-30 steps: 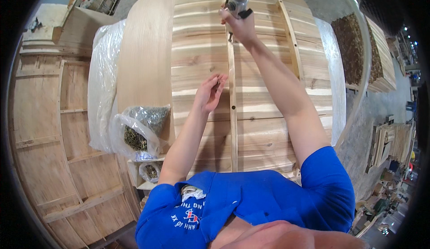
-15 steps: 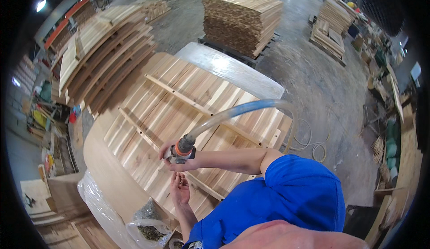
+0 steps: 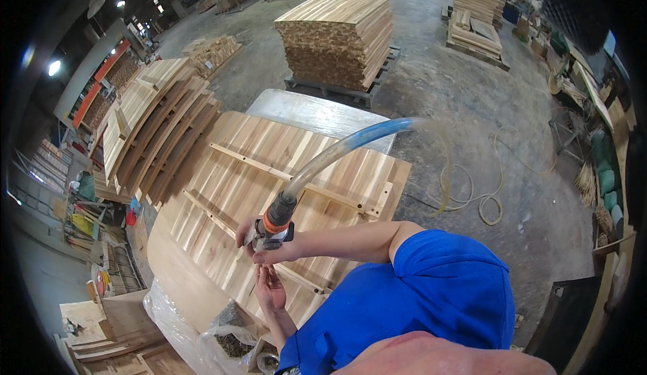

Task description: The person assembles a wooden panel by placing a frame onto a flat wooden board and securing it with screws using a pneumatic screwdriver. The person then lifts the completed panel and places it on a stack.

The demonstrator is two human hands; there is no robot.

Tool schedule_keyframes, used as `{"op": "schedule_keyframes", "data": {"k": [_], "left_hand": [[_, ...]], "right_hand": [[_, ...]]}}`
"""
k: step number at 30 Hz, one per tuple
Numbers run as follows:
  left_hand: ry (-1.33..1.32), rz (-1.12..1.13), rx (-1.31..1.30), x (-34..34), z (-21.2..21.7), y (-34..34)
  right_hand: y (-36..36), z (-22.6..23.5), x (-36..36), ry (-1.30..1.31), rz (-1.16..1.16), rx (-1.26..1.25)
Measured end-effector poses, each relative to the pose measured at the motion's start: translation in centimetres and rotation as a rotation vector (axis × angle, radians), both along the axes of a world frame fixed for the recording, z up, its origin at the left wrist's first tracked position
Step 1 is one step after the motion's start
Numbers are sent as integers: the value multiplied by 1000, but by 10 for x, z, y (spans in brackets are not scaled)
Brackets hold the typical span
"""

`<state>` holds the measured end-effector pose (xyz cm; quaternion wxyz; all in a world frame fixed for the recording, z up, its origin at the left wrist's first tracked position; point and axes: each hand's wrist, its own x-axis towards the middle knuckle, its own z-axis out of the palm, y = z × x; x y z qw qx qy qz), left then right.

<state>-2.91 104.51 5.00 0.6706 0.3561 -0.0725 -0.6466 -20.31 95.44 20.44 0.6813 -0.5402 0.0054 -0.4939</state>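
Observation:
My right hand (image 3: pixel 268 256) is wrapped round a pistol-shaped air tool (image 3: pixel 276 216) with an orange ring, held above the slatted wooden panel (image 3: pixel 323 147). A clear and blue hose (image 3: pixel 367 134) arches from the tool toward the right. Just below the tool, my left hand (image 3: pixel 271 294) has its fingers bunched together, close to the right hand. Whatever those fingers hold is too small to make out, and the tool's tip is hidden. Wooden battens with holes (image 3: pixel 253 162) lie across the panel.
An open plastic bag of small dark hardware (image 3: pixel 232 343) sits near my left forearm. A stack of curved boards (image 3: pixel 158 129) rises at the left, and a pallet of planks (image 3: pixel 333 44) stands beyond the table. Coiled hose (image 3: pixel 465 203) lies on the floor at right.
The view has shifted, showing more of the far hall. My left fingers have drawn closer together and nearer the tool, which my right hand still grips.

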Motion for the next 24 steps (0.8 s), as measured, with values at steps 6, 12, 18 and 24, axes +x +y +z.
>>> {"op": "schedule_keyframes", "data": {"k": [6, 12, 18, 24], "left_hand": [[94, 59, 9, -12, 20, 16], [-7, 92, -6, -31, 43, 22], [289, 55, -156, -31, 50, 35], [178, 170, -148, -43, 70, 34]], "right_hand": [[24, 16, -16, -75, 40, 7], [34, 12, -21, -133, 21, -23], [45, 18, -25, -139, 73, -38], [49, 11, -25, -94, 128, -38]]}}
